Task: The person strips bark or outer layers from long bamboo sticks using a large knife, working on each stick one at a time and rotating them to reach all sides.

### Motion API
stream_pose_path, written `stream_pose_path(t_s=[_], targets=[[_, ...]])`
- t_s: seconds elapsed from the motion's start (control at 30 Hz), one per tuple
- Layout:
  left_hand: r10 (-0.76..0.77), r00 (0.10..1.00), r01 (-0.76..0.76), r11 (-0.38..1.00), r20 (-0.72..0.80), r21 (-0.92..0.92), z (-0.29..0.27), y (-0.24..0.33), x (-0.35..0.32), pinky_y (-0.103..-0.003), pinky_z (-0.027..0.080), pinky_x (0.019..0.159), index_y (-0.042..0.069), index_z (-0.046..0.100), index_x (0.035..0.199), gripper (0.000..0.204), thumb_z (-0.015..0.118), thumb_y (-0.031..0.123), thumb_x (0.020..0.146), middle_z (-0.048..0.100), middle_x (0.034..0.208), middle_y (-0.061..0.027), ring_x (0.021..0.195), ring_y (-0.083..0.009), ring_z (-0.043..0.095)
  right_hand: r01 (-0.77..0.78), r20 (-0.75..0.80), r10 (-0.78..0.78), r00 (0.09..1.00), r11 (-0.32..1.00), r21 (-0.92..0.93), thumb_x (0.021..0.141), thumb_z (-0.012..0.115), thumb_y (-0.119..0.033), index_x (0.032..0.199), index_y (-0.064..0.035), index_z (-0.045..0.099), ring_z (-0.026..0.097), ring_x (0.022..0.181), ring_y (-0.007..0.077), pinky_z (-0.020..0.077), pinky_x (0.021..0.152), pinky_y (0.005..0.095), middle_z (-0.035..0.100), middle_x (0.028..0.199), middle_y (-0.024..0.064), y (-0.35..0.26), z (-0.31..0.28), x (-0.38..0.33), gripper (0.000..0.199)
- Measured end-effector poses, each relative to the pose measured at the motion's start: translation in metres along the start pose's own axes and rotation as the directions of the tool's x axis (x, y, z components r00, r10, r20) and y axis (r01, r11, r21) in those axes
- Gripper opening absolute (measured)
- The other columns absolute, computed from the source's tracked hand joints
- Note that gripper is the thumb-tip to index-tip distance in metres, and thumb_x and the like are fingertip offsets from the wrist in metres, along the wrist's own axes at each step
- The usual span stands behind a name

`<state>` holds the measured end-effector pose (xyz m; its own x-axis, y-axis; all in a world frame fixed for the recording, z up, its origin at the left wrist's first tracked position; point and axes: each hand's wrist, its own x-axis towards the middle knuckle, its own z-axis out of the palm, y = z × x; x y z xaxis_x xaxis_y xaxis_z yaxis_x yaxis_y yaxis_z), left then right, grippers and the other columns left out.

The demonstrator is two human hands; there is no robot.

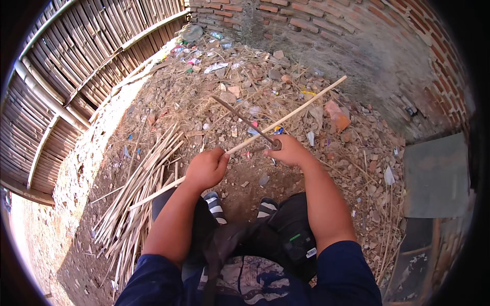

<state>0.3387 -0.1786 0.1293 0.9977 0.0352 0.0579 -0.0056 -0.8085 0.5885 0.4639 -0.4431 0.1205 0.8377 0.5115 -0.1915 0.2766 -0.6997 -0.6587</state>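
head cam: my l hand [206, 168] grips pale stick [306, 103] slanting over rubble [240, 92]; r hand [288, 151] fingers wrapped on dark knife [241, 116], x-ing stick. i'd keep angle shallow, l fingers clear.

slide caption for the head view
Left hand grips a pale stick, right hand holds a dark narrow blade crossing it, above littered ground.

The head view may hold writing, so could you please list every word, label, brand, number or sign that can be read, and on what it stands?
None can be read.
White rectangular label on the black boxy device by the right thigh: too small to read.
Blue plastic scrap on the ground: too small to tell.
Pale wooden stick and dark metal blade: no writing visible.
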Motion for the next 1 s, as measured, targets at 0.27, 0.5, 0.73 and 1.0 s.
stream_pose_path(t_s=[0.27, 0.5, 0.73, 1.0], targets=[[-0.013, 1.0, 0.013, 1.0, 0.009, -0.007, 0.0, -0.005, -0.003, -0.054, 0.049, 0.074, 0.003, 0.064, 0.089, 0.03, 0.056, 0.031, 0.096, 0.065, 0.079, -0.0236, 0.081, -0.0451, 0.064, 0.025, 0.027, -0.021, 0.999, 0.987, -0.161, 0.08, 0.079, -0.038, 0.122, -0.0026, 0.065, 0.07, 0.087, 0.0314, 0.0537, 0.078, 0.0415, 0.071, 0.093, 0.0197, -0.008, 0.007, -0.002, 0.057], [-0.026, 0.999, 0.024, 0.999, 0.039, 0.031, -0.004, -0.007, -0.008, -0.053, 0.05, 0.076, 0.004, 0.067, 0.094, 0.029, 0.057, 0.03, 0.096, 0.067, 0.081, -0.0224, 0.082, -0.0443, 0.065, -0.221, -0.097, 0.253, 0.963, 0.94, 0.258, 0.079, 0.08, -0.039, 0.126, 0.0072, 0.059, 0.068, 0.09, 0.0272, 0.0529, 0.081, 0.0403, 0.07, 0.098, 0.0185, 0.041, -0.011, 0.009, 0.069], [-0.045, 0.999, 0.044, 0.998, 0.017, 0.043, 0.004, -0.011, -0.003, -0.053, 0.05, 0.075, 0.004, 0.067, 0.093, 0.027, 0.058, 0.03, 0.096, 0.067, 0.081, -0.0215, 0.082, -0.0432, 0.065, -0.006, 0.076, 0.01, 0.997, 0.999, -0.043, 0.079, 0.079, -0.04, 0.118, 0.0056, 0.063, 0.069, 0.089, 0.0324, 0.0523, 0.082, 0.0406, 0.071, 0.101, 0.0199, 0.016, 0.005, 0.007, 0.062], [0.021, 0.999, -0.021, 1.0, -0.031, -0.002, 0.0, -0.007, -0.002, -0.053, 0.049, 0.072, 0.004, 0.065, 0.09, 0.025, 0.058, 0.028, 0.095, 0.066, 0.078, -0.0211, 0.079, -0.0427, 0.065, -0.055, 0.055, 0.049, 0.997, 0.993, 0.103, 0.079, 0.079, -0.039, 0.117, 0.004, 0.064, 0.067, 0.09, 0.028, 0.0524, 0.081, 0.0379, 0.07, 0.099, 0.0187, 0.018, 0.004, 0.001, 0.06]])
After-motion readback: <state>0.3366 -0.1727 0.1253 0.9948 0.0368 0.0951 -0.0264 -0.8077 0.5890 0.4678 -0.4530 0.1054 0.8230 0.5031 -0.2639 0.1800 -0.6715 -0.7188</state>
